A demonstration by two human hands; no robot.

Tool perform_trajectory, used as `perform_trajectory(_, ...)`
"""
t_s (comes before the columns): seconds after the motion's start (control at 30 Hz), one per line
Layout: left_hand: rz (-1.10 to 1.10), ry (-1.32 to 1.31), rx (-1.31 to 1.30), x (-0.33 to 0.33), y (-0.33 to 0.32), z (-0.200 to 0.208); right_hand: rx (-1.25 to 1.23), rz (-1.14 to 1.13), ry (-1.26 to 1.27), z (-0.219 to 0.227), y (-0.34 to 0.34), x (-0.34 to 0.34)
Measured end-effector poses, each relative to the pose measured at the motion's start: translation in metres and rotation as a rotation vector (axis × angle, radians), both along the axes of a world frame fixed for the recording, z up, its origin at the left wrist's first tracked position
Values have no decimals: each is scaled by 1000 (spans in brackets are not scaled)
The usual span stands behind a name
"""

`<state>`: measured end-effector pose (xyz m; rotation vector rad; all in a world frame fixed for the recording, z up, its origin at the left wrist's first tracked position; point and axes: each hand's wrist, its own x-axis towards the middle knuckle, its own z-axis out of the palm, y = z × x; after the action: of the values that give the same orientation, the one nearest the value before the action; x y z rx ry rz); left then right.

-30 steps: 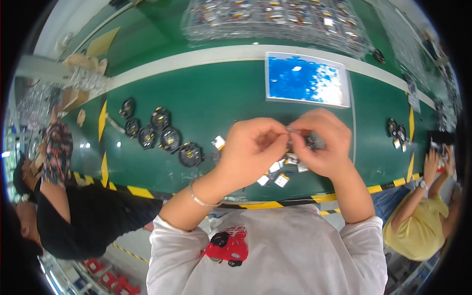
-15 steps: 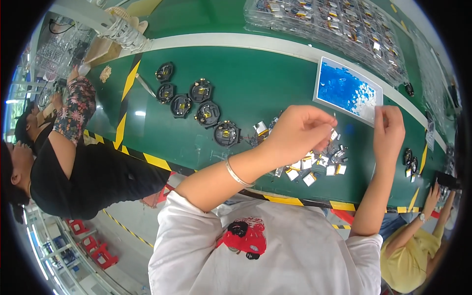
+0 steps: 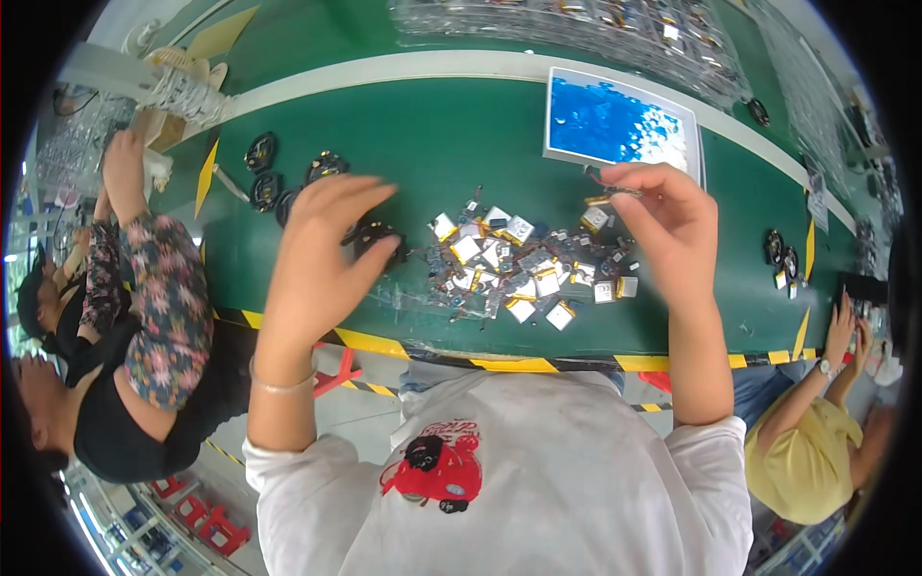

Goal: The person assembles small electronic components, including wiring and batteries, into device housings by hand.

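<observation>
My left hand (image 3: 322,240) is spread over the black round casings on the left, fingers and thumb apart. One black round casing (image 3: 379,240) lies between its thumb and fingertips, partly hidden; I see no grip on it. My right hand (image 3: 672,211) pinches a small dark part with thin wires (image 3: 607,182), just below the tray. A white flat battery with a yellow edge (image 3: 594,219) is right under that part; whether it is joined to it I cannot tell. Between my hands spreads a pile of small flat batteries and wired parts (image 3: 519,264) on the green table.
A white tray (image 3: 699,158) with blue film and white bits stands beyond my right hand. Clear plastic trays of parts (image 3: 576,29) line the back. Several black casings (image 3: 260,152) lie left, others (image 3: 775,247) right. People work on both sides.
My left hand has left the battery pile, moved left to the casings and opened. My right hand has come leftward from the tray's corner and now pinches the wired part. The view has shifted.
</observation>
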<state>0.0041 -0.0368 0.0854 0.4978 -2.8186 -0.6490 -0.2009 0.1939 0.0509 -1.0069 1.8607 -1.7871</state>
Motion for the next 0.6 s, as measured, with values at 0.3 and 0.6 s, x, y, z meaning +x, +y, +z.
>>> perform_trajectory(0.3,264,109,382,13,3,-35,25,-13,-146,9,3,4)
perform_trajectory(0.6,-55,223,1388,-108,67,-24,113,-173,208,18,5,15)
